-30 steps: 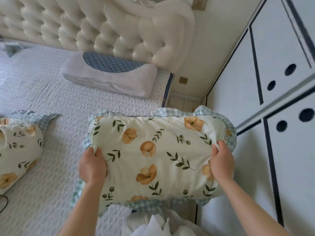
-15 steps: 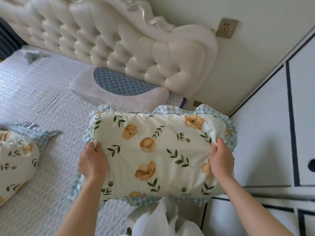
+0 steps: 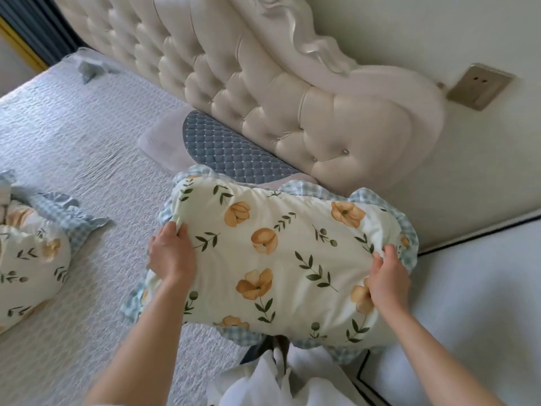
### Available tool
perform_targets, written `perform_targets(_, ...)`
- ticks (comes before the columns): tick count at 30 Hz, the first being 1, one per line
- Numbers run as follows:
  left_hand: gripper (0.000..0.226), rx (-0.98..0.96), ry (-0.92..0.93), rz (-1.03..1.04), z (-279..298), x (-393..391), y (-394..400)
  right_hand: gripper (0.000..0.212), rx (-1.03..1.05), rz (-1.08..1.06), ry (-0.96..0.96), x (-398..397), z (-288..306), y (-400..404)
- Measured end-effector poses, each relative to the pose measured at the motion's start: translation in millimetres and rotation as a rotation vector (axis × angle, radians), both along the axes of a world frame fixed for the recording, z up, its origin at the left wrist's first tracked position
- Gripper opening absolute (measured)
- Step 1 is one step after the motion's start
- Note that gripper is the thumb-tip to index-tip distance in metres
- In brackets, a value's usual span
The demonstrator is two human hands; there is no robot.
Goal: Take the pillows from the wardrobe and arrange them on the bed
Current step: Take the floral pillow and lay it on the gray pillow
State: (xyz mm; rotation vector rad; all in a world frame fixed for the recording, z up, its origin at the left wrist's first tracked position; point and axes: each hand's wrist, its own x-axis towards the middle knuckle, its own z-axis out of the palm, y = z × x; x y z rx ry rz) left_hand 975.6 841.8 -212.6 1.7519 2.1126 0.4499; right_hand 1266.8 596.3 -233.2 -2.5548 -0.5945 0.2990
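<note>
**Floral pillow carried toward the head of the bed**

The floral pillow point(image 3: 281, 259) with its blue gingham frill sits between both hands, held above the near corner of the bed point(image 3: 73, 148), its far edge overlapping the grey contour pillow point(image 3: 234, 153) that lies against the tufted headboard point(image 3: 263, 92). The left hand point(image 3: 171, 253) pinches the cover at the pillow's left end, fingers bunching the fabric; the right hand point(image 3: 388, 284) grips the right end the same way, fingertips curled into the cloth. The pillow looks light and soft: it bulges in the middle and dimples where the fingers press, so it probably sags if held by one end alone. Taking it at both short ends, on the stuffed body and not on the loose frill, seems the surest hold, since the frill would likely just stretch. A second floral pillow point(image 3: 26, 259) already lies on the bedspread to the left, well apart. A wall socket point(image 3: 478, 90) shows beyond the headboard, and the white wardrobe point(image 3: 483, 288) stands at the right
</note>
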Motion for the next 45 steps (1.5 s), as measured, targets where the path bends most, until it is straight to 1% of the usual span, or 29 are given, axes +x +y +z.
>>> perform_targets(8, 0.027, -0.006, 0.088, 0.077, -9, 56, 90, 0.007, -0.007, 0.161, 0.151, 57, -19, 89)
perform_targets(13, 0.030, 0.014, 0.172, 0.176, -14, 72, 165, 0.006, 0.010, 0.210, 0.207, 68, -34, 160)
perform_targets(18, 0.031, 0.117, 0.240, 0.112, -19, 88, 241, 0.008, 0.053, 0.152, 0.283, 62, -52, 217)
perform_targets(21, 0.030, 0.208, 0.162, 0.052, -27, 90, 278, 0.008, 0.093, 0.090, 0.297, 52, -67, 245)
perform_targets(22, 0.030, 0.211, 0.133, 0.016, -33, 91, 285, 0.008, 0.093, 0.080, 0.299, 48, -74, 252)
perform_targets(23, 0.030, 0.174, 0.133, -0.041, -43, 91, 289, 0.008, 0.076, 0.090, 0.314, 44, -80, 257)
perform_targets(25, 0.036, -0.018, 0.185, -0.211, -71, 89, 279, 0.014, -0.011, 0.160, 0.371, 35, -96, 262)
perform_targets(27, 0.054, -0.252, 0.192, -0.329, -102, 83, 254, 0.033, -0.090, 0.215, 0.415, 32, -110, 262)
perform_targets(28, 0.058, -0.301, 0.176, -0.334, -117, 81, 240, 0.042, -0.102, 0.212, 0.428, 34, -115, 262)
perform_targets(30, 0.063, -0.244, 0.128, -0.245, -136, 80, 218, 0.052, -0.091, 0.171, 0.468, 40, -120, 261)
perform_targets(32, 0.077, -0.182, 0.021, -0.019, -142, 81, 204, 0.064, -0.072, 0.081, 0.546, 47, -123, 259)
perform_targets(33, 0.089, -0.193, -0.079, 0.118, -143, 81, 200, 0.069, -0.074, 0.022, 0.599, 48, -124, 257)
perform_targets(35, 0.114, -0.301, -0.415, 0.450, -144, 81, 195, 0.078, -0.063, -0.118, 0.787, 50, -126, 255)
perform_targets(36, 0.122, -0.381, -0.593, 0.624, -145, 81, 193, 0.081, -0.031, -0.196, 0.918, 50, -127, 254)
perform_targets(37, 0.124, -0.476, -0.745, 0.766, -144, 82, 190, 0.080, 0.004, -0.264, 1.054, 50, -128, 255)
perform_targets(38, 0.122, -0.578, -0.845, 0.829, -141, 83, 187, 0.077, 0.027, -0.302, 1.168, 50, -128, 257)
perform_targets(39, 0.117, -0.657, -0.903, 0.826, -139, 83, 186, 0.075, 0.042, -0.310, 1.235, 48, -127, 260)
perform_targets(40, 0.111, -0.700, -0.932, 0.805, -138, 82, 185, 0.074, 0.058, -0.299, 1.254, 46, -128, 263)
perform_targets(41, 0.106, -0.703, -0.933, 0.795, -141, 80, 184, 0.073, 0.079, -0.278, 1.241, 43, -131, 265)
perform_targets(43, 0.096, -0.632, -0.890, 0.818, -146, 80, 185, 0.067, 0.102, -0.227, 1.175, 36, -135, 269)
perform_targets(45, 0.077, -0.537, -0.868, 0.861, -146, 83, 185, 0.058, 0.093, -0.230, 1.098, 31, -134, 270)
